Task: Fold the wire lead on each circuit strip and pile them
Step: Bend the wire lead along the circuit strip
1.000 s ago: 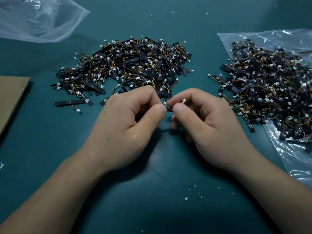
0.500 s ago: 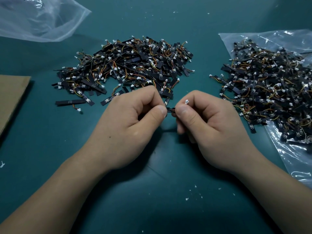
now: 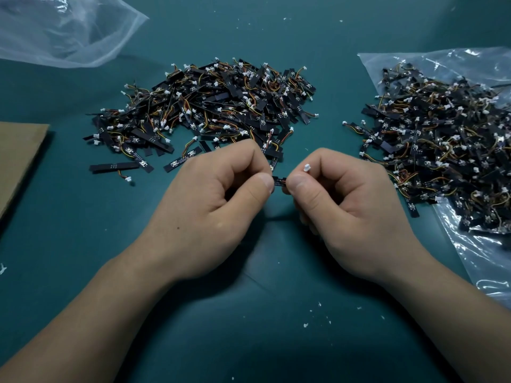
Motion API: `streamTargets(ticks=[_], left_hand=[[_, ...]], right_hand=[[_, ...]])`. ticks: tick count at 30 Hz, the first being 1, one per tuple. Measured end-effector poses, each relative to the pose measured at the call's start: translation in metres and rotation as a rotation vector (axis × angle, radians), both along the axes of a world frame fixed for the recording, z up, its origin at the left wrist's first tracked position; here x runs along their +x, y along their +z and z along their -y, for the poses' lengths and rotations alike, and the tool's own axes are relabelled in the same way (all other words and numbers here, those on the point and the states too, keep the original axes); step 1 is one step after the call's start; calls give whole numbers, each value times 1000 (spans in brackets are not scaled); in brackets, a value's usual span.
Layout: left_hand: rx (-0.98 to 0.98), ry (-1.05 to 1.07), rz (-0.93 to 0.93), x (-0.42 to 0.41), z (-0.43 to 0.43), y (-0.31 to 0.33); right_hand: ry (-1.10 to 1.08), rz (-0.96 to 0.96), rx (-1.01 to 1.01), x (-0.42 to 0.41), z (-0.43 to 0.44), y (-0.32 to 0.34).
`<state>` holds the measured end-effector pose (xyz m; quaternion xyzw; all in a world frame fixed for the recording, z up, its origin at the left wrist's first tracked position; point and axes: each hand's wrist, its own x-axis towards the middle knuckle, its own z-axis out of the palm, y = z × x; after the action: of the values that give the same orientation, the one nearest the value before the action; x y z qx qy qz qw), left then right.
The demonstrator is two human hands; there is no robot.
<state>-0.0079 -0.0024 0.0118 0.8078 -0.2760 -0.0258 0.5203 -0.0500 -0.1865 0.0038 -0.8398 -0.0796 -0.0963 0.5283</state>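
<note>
Black circuit strip (image 3: 279,180) pinched between left hand (image 3: 210,205) and right hand (image 3: 340,208), each grip curled tight (print unreadable).

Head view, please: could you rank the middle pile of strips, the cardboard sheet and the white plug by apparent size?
1. middle pile of strips
2. cardboard sheet, partly out of frame
3. white plug

A: Where is the mat (image 3: 249,341) open, counting from its middle?
B: Six o'clock, bare; also eight, and a narrow lane at one.
A: And blocked?
B: Strip heap (image 3: 210,106) at twelve, second heap (image 3: 442,139) on a plastic sheet (image 3: 484,272) at three, cardboard (image 3: 19,161) at nine, clear bag (image 3: 63,29) at eleven.
</note>
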Motion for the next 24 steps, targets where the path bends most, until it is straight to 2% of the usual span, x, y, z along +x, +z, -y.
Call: streamTargets(ticks=[24], left_hand=[[36,16,26,1,1,0]], right_hand=[[-2,-6,-42,0,1,-1]])
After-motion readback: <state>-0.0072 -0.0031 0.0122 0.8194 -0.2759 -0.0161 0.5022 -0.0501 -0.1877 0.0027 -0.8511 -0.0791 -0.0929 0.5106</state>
